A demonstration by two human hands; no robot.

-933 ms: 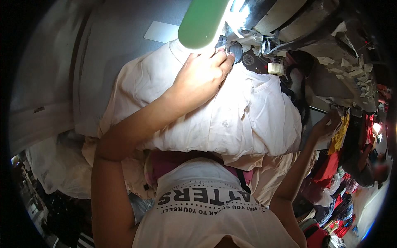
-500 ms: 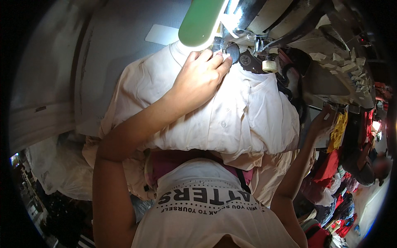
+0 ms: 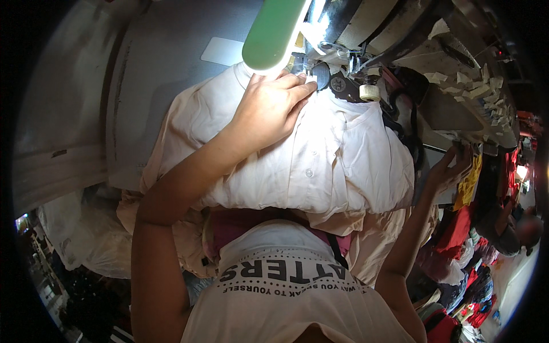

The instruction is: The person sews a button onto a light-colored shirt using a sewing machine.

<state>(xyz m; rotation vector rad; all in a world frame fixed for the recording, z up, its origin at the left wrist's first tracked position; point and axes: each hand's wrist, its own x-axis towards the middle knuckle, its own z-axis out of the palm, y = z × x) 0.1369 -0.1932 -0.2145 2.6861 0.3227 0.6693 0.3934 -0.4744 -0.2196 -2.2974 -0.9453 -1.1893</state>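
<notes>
A white button-front shirt (image 3: 320, 143) is spread over the sewing machine's work surface, its upper part under the machine head (image 3: 357, 31). My left hand (image 3: 271, 106) lies on the shirt close to the presser foot (image 3: 310, 73), fingers bent and closed on the cloth. A small white piece (image 3: 312, 79) shows at the fingertips beside the foot; the lamp partly covers the knuckles. Far to the right, my right hand (image 3: 449, 170) is raised by the table's edge, its fingers apart. Nothing shows in it, though its fingertips are in shadow.
A lit lamp with a green oval cover (image 3: 273, 37) hangs above the left hand. Many small white labels (image 3: 483, 88) stick to the machine's right side. Yellow cloth (image 3: 469, 186) hangs beside the right hand. Clear plastic bags (image 3: 86, 234) lie left; another person (image 3: 506, 226) sits far right.
My right hand has opened its fingers; the small white piece seen in them before no longer shows. My left hand has shifted slightly left and down, with the forefinger less stretched over the foot.
</notes>
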